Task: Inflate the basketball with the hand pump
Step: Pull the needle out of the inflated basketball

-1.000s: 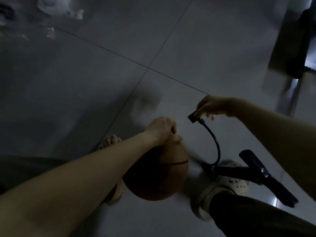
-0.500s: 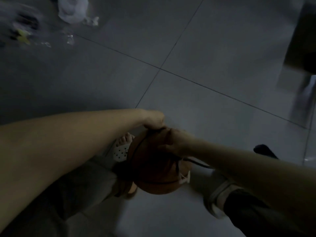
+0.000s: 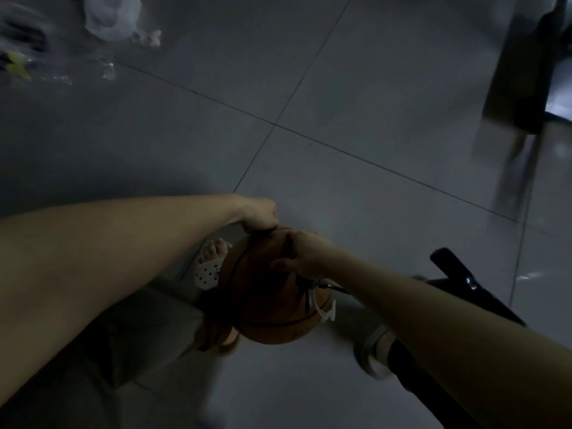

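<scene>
The orange basketball (image 3: 266,308) sits low between my feet in dim light, with a white tag (image 3: 328,314) on its right side. My left hand (image 3: 259,214) curls over the ball's top far edge and holds it. On the upper right of the ball, my right hand (image 3: 305,252) holds the end of the black pump hose (image 3: 332,287) against it; the nozzle tip is hidden under the palm. The black hand pump (image 3: 458,275) lies to the right, behind my right forearm.
My left foot in a white perforated sandal (image 3: 210,267) is beside the ball, and my right shoe (image 3: 376,351) is below the pump. Plastic bags and litter (image 3: 111,17) lie at the top left. Dark furniture (image 3: 526,72) stands at the top right.
My right hand carried the hose end from the air down onto the ball and has stayed there. My left hand stays on top of the ball. The view shifted slightly.
</scene>
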### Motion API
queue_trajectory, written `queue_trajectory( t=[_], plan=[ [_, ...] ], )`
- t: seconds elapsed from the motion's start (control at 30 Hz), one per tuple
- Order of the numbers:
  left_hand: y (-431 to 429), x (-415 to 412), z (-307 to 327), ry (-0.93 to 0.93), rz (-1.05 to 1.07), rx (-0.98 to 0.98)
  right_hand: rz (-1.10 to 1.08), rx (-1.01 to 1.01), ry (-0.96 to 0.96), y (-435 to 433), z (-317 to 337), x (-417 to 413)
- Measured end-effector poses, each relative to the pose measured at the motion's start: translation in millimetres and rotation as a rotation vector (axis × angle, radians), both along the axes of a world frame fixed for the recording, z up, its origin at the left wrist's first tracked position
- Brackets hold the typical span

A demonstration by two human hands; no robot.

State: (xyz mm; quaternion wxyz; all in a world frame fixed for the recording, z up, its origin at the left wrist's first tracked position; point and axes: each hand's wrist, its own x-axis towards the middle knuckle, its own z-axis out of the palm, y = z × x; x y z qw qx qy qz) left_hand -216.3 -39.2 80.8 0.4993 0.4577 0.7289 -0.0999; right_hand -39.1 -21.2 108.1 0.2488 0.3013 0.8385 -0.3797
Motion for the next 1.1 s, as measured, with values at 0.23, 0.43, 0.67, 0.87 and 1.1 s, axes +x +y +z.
queue_trajectory(
  t=[0.23, 0.43, 0.67, 0.87, 1.1],
  plan=[
    [-2, -8, 15, -0.136, 0.255, 0.024, 0.023, -0.024, -0.018, 5, 0, -4],
    [45, -30, 70, -0.155, 0.491, 0.275, -0.088, -0.060, -0.050, 8, 0, -8],
    [8, -3, 78, -0.333, 0.664, 0.268, -0.483, -0.065, -0.053, 29, -6, 10],
    [-31, 36, 43, -0.434, 0.790, 0.341, -1.011, -0.283, 0.136, 31, -4, 40],
    [-24, 54, 44, -0.144, 0.676, 0.563, -0.779, -0.218, 0.101, 14, 1, 72]
  ],
)
